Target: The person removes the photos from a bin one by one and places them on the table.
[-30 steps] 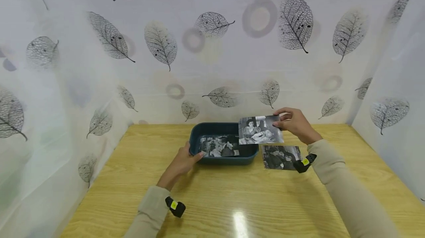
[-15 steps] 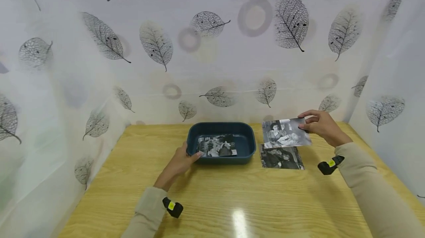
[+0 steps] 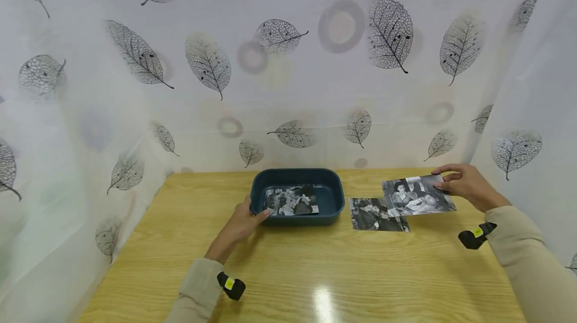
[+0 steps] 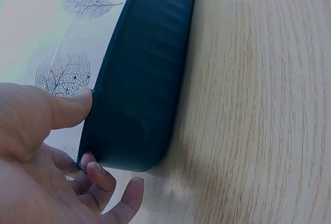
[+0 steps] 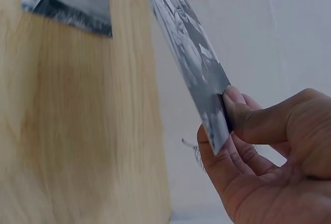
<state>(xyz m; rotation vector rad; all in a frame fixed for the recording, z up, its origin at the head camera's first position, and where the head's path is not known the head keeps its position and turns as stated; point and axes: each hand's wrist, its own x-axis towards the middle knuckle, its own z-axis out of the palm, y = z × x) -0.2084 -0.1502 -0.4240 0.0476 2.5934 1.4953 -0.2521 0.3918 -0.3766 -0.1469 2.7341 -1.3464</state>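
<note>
My right hand pinches a black-and-white photo by its right edge, thumb on the front and fingers behind, as the right wrist view also shows. The photo is held above the table and hides part of a second photo lying flat. My left hand grips the left front corner of a dark teal plastic tray, thumb over the rim and fingers around the outside. Inside the tray, at its left, lies another black-and-white photo; whether more lie under it I cannot tell.
The wooden table ends at a pale leaf-printed curtain behind the tray, with more curtain on both sides. A black wrist camera is strapped at each sleeve.
My right hand has carried the photo to the right, from over the tray's right end to past the photo on the table. My left hand keeps its grip on the tray.
</note>
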